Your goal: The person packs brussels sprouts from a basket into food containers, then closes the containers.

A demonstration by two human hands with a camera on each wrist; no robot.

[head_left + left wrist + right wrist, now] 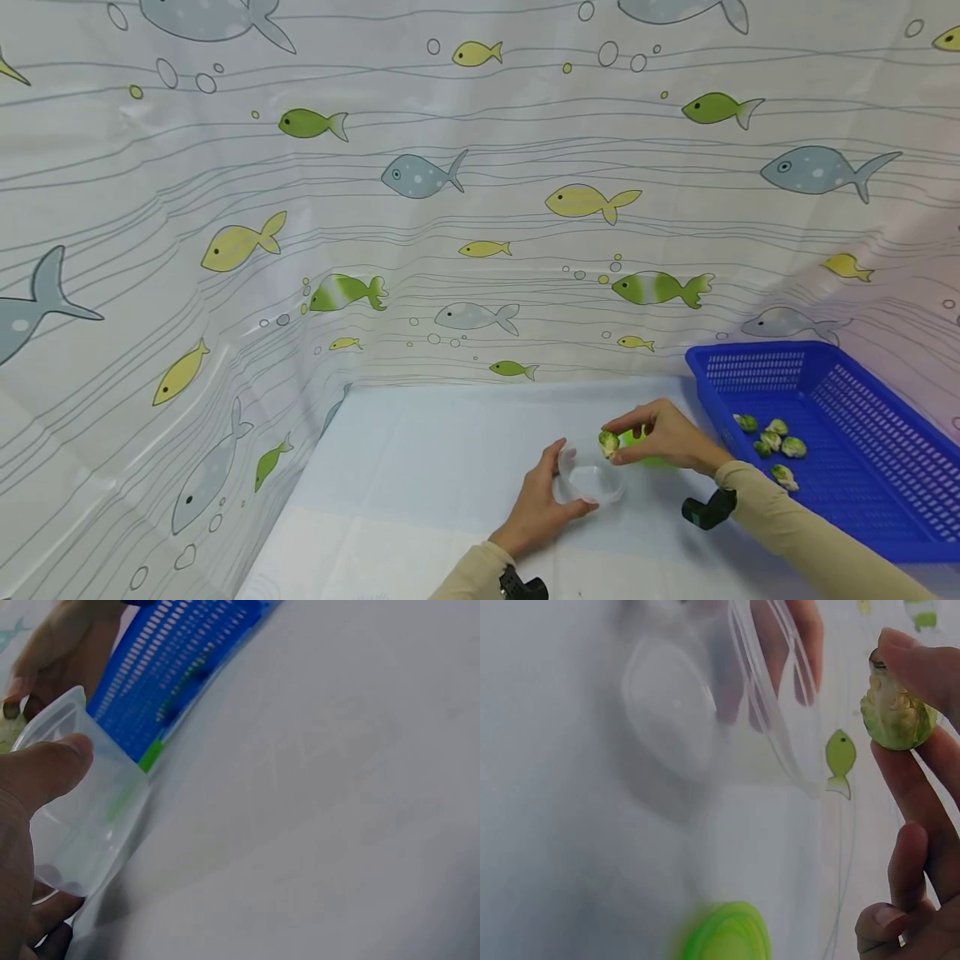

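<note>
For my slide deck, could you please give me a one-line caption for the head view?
Left hand grips a clear container; right hand pinches a Brussels sprout near it.

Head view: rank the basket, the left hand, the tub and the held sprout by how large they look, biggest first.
1. Basket
2. Left hand
3. Tub, partly covered by the left hand
4. Held sprout

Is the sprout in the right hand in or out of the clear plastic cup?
Out. The right hand pinches the sprout, and the right wrist view shows it apart from the cup.
</note>
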